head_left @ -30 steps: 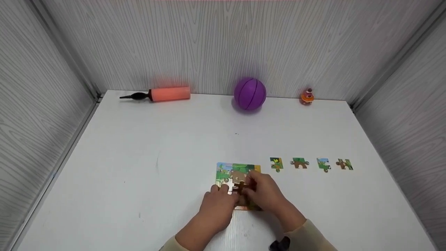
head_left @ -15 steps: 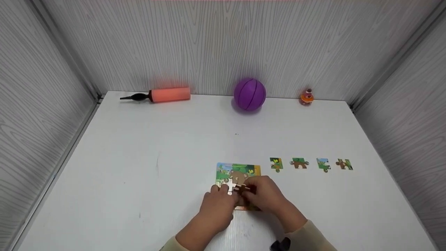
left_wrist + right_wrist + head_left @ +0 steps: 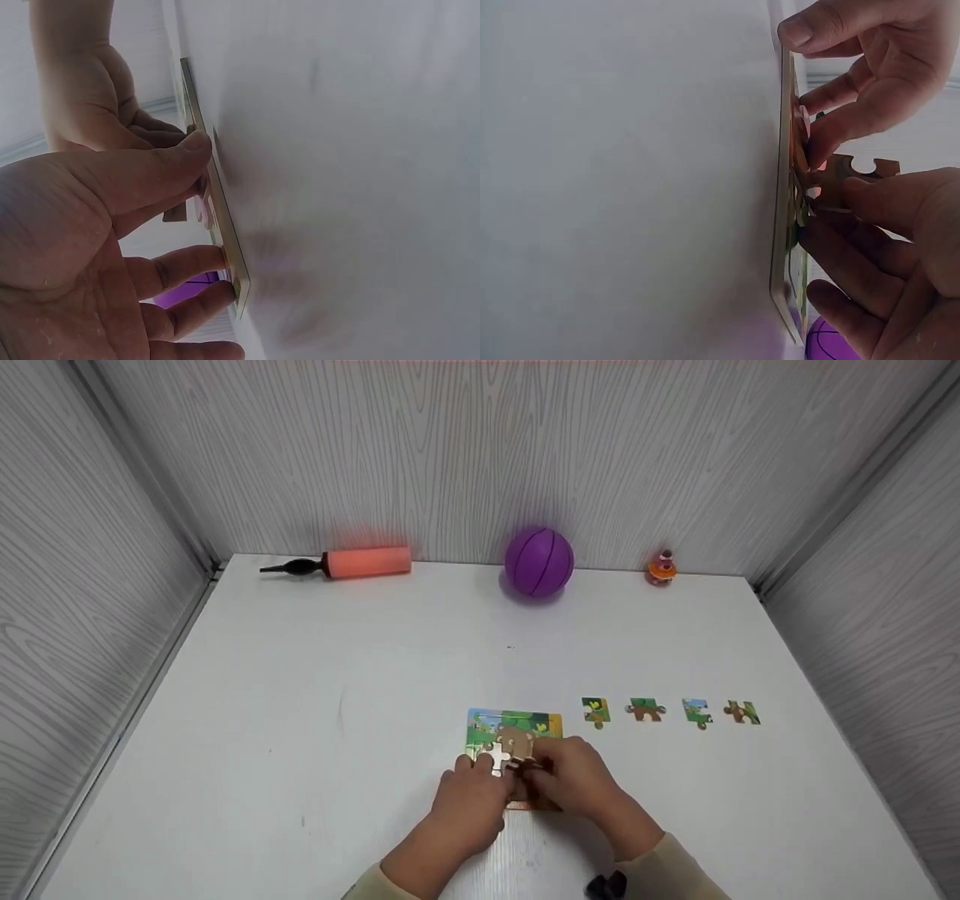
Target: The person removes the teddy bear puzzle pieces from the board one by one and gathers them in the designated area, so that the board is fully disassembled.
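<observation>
A jigsaw puzzle tray (image 3: 551, 723) with a bear picture lies flat before me, a pale bare gap left of its middle. My left hand (image 3: 466, 810) holds the tray at its lower left; in the left wrist view its thumb (image 3: 180, 161) and fingertips are at the tray's edge. With thumb and fingers my right hand (image 3: 577, 776) pinches a brown puzzle piece (image 3: 836, 171) that stands tilted over the tray surface in the right wrist view. From the head view the right fingers hide most of that piece.
Several loose puzzle pieces (image 3: 645, 709) lie in a row right of the tray. Along the back wall are an orange hand pump (image 3: 369, 562), a purple ball (image 3: 538, 562) and a small toy figure (image 3: 661, 568). Grey panels enclose the white table (image 3: 300, 682).
The right fingers and the pinched piece have shifted slightly lower over the tray, uncovering more of the bear's face. My left hand stays put on the tray.
</observation>
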Action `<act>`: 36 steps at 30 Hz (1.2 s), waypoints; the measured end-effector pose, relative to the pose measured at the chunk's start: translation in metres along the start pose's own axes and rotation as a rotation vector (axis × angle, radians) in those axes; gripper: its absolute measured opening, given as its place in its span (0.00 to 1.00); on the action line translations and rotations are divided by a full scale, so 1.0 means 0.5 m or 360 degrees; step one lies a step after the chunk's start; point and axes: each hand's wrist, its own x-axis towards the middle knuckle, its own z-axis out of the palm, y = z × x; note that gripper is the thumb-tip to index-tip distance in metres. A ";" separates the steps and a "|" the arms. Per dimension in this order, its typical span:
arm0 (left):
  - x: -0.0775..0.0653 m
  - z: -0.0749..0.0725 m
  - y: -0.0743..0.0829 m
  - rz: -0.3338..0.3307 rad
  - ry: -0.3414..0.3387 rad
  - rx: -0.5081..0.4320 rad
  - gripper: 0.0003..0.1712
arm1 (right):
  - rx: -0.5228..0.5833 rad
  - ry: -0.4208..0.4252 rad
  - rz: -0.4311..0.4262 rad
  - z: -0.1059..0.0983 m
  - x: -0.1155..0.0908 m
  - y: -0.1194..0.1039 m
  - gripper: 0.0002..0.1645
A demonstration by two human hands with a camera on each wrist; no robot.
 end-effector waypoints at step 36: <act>0.002 0.009 -0.001 0.0004 -0.0033 -0.0049 0.22 | 0.0292 0.0192 0.0432 -0.161 -0.064 0.131 0.27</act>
